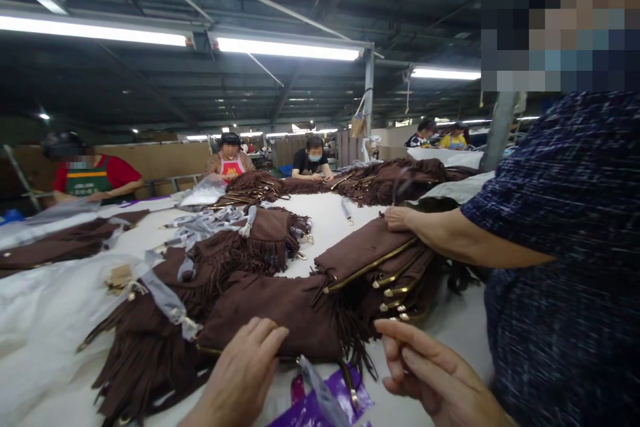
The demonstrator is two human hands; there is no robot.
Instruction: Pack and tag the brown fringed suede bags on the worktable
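My left hand (243, 370) lies with fingers stretched flat on the near edge of a brown suede fringed bag (280, 317) on the white table (60, 307). My right hand (430, 370) hovers at the bag's right end, fingers loosely curled, with nothing seen in it. A purple plastic piece (325, 407) and a strip of clear film lie just below the bag, between my hands. To the right, a stack of the same brown bags with gold zips (380, 260) is held at its top by a co-worker's hand (400, 219).
More fringed brown bags (240, 243) and grey ribbons cover the table's middle and far end. The co-worker in a dark patterned top (570, 247) stands close at my right. Several other people work along the far side. Clear plastic sheets lie at the left.
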